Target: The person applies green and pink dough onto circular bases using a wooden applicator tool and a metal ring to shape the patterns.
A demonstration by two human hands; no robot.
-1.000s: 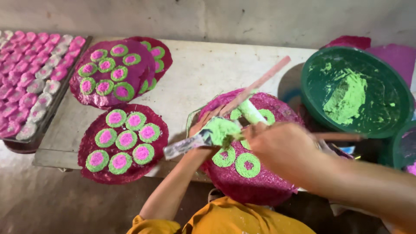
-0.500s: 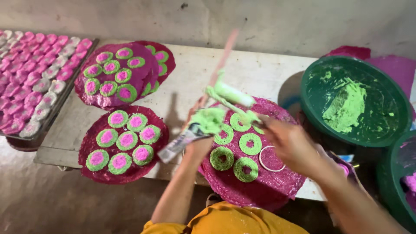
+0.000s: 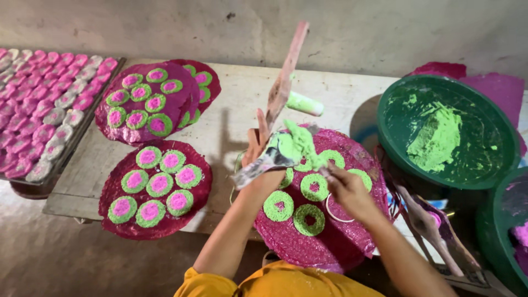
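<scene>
My left hand is raised over the table and grips a bent grey card heaped with green powder, together with a long pinkish stick that carries a pale green roller. My right hand hovers palm down over the round magenta sheet, its fingertips close to the card's edge. A thin bare ring lies on the sheet under that hand. Several green powder rings with magenta centres sit on the sheet.
A green basin with a heap of green powder stands at the right, a second basin below it. Two more magenta sheets carry green-and-pink discs. A tray of pink and grey pieces lies far left.
The stick has swung from lying towards the right to pointing up. My left hand lifted the card of powder. More green rings now show on the near sheet.
</scene>
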